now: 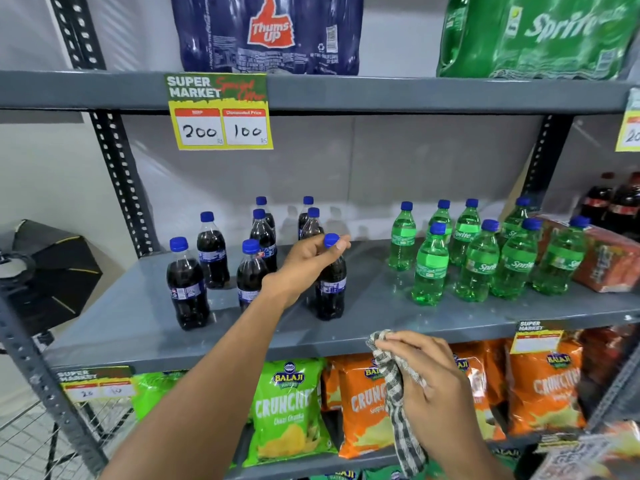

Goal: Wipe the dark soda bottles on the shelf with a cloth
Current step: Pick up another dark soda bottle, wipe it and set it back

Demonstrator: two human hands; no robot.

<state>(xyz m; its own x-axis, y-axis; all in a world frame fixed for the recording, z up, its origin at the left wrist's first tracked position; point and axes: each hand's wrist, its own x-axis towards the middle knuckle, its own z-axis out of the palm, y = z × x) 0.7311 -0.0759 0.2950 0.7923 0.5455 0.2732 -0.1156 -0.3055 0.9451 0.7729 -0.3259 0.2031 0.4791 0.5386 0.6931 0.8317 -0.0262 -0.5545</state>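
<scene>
The scene is evenly and brightly lit from above and in front. Soft bottle shadows are cast on the grey back panel (pixel 346 174), and faint reflections are seen on the shelf (pixel 131 317). Straight posts are bowed by wide-angle distortion; the corners are blurred.

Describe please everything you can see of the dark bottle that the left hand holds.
The dark soda bottle is small, clear plastic, filled with near-black drink, with a blue cap and a blue label band. It stands upright on the grey shelf, right of the other dark bottles. The left hand grips its neck and cap.
</scene>
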